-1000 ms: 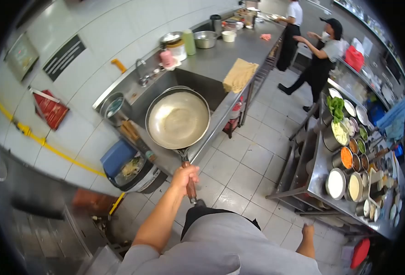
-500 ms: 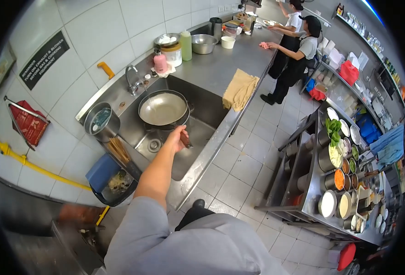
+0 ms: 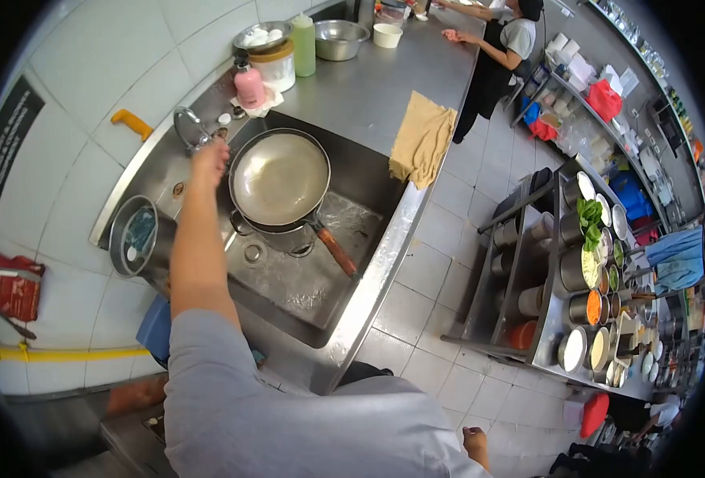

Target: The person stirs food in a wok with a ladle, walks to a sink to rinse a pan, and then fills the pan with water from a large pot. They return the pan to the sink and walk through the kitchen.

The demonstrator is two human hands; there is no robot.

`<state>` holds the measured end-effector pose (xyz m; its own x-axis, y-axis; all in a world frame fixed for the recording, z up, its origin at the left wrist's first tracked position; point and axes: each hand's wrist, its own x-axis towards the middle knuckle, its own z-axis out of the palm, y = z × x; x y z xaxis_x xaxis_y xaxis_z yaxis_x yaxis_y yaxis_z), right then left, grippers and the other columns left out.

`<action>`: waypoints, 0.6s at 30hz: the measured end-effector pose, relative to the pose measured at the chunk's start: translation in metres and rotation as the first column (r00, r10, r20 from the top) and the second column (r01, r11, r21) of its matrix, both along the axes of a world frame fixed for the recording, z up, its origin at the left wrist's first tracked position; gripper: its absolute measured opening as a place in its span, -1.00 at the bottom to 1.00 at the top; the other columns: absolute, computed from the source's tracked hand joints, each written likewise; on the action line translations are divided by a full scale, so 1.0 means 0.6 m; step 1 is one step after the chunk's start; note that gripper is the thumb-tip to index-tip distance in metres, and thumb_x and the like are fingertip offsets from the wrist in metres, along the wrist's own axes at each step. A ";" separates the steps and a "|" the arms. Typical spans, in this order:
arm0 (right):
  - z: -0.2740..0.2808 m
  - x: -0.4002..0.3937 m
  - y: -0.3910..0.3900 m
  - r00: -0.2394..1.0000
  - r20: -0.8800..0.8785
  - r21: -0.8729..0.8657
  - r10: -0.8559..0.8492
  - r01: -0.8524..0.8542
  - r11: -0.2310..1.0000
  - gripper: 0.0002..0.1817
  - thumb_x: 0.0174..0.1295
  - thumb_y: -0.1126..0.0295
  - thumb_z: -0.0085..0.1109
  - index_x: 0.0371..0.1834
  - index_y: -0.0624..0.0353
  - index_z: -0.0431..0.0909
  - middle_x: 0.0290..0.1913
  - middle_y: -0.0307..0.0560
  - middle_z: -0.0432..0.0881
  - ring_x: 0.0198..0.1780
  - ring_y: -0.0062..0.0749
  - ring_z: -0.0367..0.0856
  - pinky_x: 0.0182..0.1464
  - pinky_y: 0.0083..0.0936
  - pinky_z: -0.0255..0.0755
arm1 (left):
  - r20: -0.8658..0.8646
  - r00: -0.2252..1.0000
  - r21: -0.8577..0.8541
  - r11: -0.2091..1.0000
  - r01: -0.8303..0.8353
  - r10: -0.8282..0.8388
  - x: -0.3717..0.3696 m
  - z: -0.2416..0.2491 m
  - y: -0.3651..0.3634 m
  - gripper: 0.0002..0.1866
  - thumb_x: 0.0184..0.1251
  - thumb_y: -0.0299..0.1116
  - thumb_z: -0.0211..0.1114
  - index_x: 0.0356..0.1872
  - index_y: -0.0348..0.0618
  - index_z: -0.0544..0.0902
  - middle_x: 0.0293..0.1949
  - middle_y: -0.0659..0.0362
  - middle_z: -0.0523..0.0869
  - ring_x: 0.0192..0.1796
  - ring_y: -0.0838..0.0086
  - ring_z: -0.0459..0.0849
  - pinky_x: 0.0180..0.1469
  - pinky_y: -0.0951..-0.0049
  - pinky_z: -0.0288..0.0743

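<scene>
My left hand (image 3: 210, 162) reaches across the sink to the faucet (image 3: 190, 127), its fingers closed at the faucet's handle; the hand partly covers the grip. Just right of it, a wide frying pan (image 3: 279, 177) with a wooden handle (image 3: 337, 251) rests on another dark-rimmed pan or pot in the steel sink (image 3: 304, 315). Nothing touches the wooden handle. My right hand (image 3: 474, 440) hangs low at my side, fingers curled, with nothing visible in it. A metal pot (image 3: 134, 236) with a bluish item inside stands left of the sink.
Behind the sink stand a pink pump bottle (image 3: 249, 84), a green bottle (image 3: 304, 46) and a steel bowl (image 3: 341, 40). A tan cloth (image 3: 422, 139) lies on the counter edge. Right, a prep table (image 3: 540, 338) holds several food containers. A co-worker (image 3: 512, 56) stands at the far counter.
My left hand has let go of the pan's wooden handle and moved left to the faucet. The pan now sits unheld in the sink. My right hand has come into view.
</scene>
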<state>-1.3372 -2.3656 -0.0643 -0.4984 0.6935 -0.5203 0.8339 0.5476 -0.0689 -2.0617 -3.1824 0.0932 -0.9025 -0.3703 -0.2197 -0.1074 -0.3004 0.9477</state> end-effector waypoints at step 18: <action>0.122 -0.029 -0.110 0.988 0.098 -0.095 -0.118 0.127 0.987 -0.43 0.33 -0.10 0.25 0.14 0.16 0.68 0.11 0.14 0.76 0.19 0.07 0.69 0.26 -0.12 0.54 | 0.160 0.923 -0.985 0.007 0.174 -0.350 -0.160 -0.139 -0.149 -0.27 0.23 -0.56 0.35 0.49 -0.21 0.42 0.33 -0.14 0.60 0.44 0.02 0.48 0.54 0.18 0.26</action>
<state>-1.3548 -2.4319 0.0091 -0.3596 0.6880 -0.6304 0.8996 0.4349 -0.0386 -2.1577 -3.2719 0.0097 -0.9728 0.1077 0.2051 0.1745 0.9231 0.3428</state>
